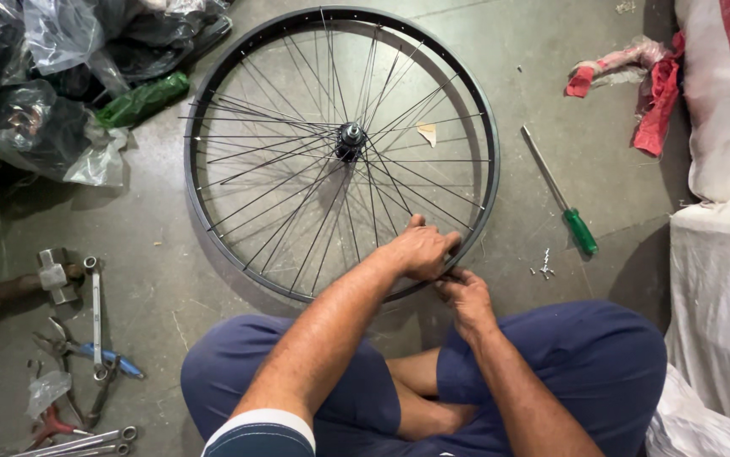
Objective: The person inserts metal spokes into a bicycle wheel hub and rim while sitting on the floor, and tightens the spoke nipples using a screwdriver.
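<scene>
Both hands work the near edge of a bicycle wheel laid flat on the floor.

Seated cross-legged, the person keeps the rim (212, 93) close: the left hand (420, 250) is curled over it around 5 o'clock, apparently steadying it, while the right hand (464, 294) pinches at the rim's outer side just beneath; whether it holds anything small I cannot tell. A green-handled screwdriver (561, 200) lies near at 3 o'clock, spanners and pliers (85, 355) at 8 o'clock, plastic bags (52, 101) far at 10.

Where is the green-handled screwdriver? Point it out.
In the head view the green-handled screwdriver lies on the concrete floor, just right of the bicycle wheel, with small screws near its handle and the right hand lower left.
</scene>
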